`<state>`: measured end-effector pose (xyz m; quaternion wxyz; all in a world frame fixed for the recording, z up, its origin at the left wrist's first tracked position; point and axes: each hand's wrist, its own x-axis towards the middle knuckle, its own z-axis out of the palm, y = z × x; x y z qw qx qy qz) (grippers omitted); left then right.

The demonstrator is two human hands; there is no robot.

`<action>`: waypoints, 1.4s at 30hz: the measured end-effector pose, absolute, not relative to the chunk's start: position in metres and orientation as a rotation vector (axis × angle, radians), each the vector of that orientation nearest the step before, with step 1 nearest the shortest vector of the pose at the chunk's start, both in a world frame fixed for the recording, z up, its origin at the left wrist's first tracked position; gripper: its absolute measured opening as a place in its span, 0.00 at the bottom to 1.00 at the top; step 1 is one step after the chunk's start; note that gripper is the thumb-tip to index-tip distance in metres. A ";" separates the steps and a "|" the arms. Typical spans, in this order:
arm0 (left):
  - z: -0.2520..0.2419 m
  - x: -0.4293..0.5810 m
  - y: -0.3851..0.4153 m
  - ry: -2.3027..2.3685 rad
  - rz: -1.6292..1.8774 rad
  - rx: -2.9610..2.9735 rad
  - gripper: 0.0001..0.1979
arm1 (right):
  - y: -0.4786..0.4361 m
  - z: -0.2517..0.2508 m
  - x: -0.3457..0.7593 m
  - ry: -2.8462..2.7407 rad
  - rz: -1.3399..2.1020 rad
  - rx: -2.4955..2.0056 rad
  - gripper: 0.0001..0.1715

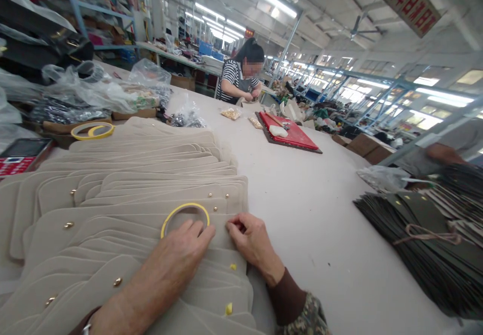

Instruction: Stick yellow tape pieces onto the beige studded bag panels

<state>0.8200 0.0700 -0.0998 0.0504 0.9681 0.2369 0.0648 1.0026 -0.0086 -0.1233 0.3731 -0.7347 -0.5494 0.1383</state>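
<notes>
My left hand [180, 253] is closed around a roll of yellow tape [188, 205], which stands tilted above the beige panels [132, 184]. These flat, round-cornered panels overlap in long rows, and some carry small gold-coloured metal studs [68, 225]. At the right end of a panel, my right hand [253, 238] has thumb and forefinger pinched together; whatever lies between them is too small to make out. Small yellow tape pieces [229, 309] stick to panels nearer to me, below the hands.
Another tape roll [92, 131] lies at the back left by plastic bags [101, 91]. A red board [290, 132] rests farther back. Tied dark panels [418, 244] lie at the right. A person [239, 76] works across the table [302, 214].
</notes>
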 end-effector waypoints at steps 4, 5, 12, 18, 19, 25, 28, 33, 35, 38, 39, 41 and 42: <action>-0.092 0.817 0.082 0.813 0.220 2.915 0.12 | -0.020 -0.119 1.006 -1.454 0.602 -1.887 0.07; -0.091 0.816 0.085 0.820 0.211 2.906 0.11 | -0.020 -0.118 1.007 -1.413 0.609 -1.870 0.06; -0.090 0.819 0.087 0.833 0.016 2.897 0.15 | 0.005 -0.112 1.001 -1.328 0.318 -1.930 0.07; -0.085 0.819 0.088 0.823 -0.142 2.925 0.20 | 0.023 -0.115 0.990 -1.241 0.407 -1.999 0.09; -0.083 0.817 0.088 0.825 -0.167 2.921 0.21 | 0.023 -0.115 0.989 -1.252 0.411 -1.971 0.09; -0.075 0.811 0.086 0.838 -0.239 2.872 0.22 | 0.026 -0.108 0.981 -1.257 0.358 -1.928 0.06; -0.073 0.811 0.086 0.857 -0.239 2.846 0.21 | 0.031 -0.106 0.980 -1.083 0.638 -1.847 0.10; -0.072 0.811 0.086 0.845 -0.258 2.806 0.19 | 0.031 -0.107 0.981 -1.207 0.750 -1.811 0.05; -0.071 0.810 0.087 0.856 -0.265 2.807 0.18 | 0.026 -0.106 0.980 -1.330 0.663 -1.807 0.08; -0.070 0.808 0.086 0.858 -0.300 2.805 0.18 | 0.021 -0.106 0.987 -1.376 0.515 -1.902 0.09; -0.069 0.808 0.086 0.860 -0.324 2.804 0.18 | 0.020 -0.107 0.992 -1.361 0.463 -1.974 0.10; -0.069 0.807 0.086 0.854 -0.358 2.809 0.19 | 0.022 -0.106 1.005 -1.309 0.351 -2.113 0.10; -0.070 0.807 0.086 0.848 -0.364 2.813 0.19 | 0.025 -0.106 1.013 -1.290 0.311 -2.150 0.11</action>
